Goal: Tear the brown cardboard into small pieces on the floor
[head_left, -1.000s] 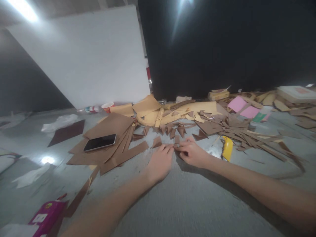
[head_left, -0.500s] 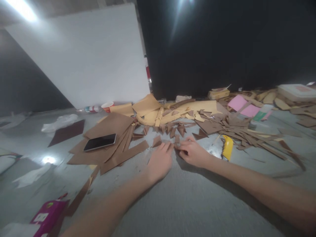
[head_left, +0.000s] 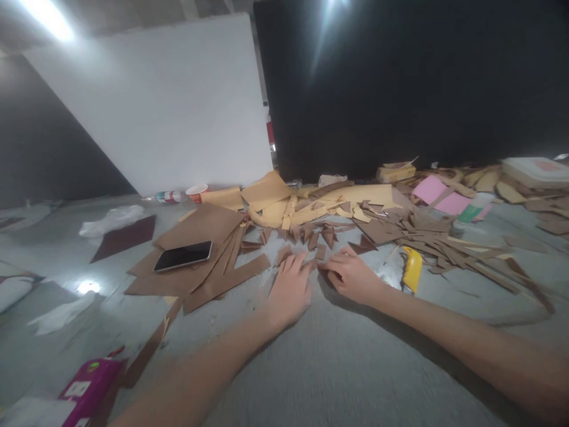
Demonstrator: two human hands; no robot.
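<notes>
My left hand [head_left: 290,289] lies flat on the grey floor, fingers stretched out over a small brown cardboard piece [head_left: 283,255]. My right hand [head_left: 352,275] rests just to its right with fingers curled in a pinch on a small brown cardboard scrap [head_left: 320,268] between the two hands. Several small brown cardboard triangles [head_left: 328,235] lie just beyond my fingertips.
A black phone [head_left: 182,256] lies on brown cardboard sheets [head_left: 200,228] at the left. A yellow tool [head_left: 411,268] sits right of my right hand. Cardboard strips [head_left: 448,246], pink paper [head_left: 433,191], a magenta box [head_left: 86,391], a white board [head_left: 160,101] and a dark panel [head_left: 400,83] surround.
My left hand's fingers have slid slightly forward onto the small brown piece. The view has shifted a little; my right hand stays in its pinch.
</notes>
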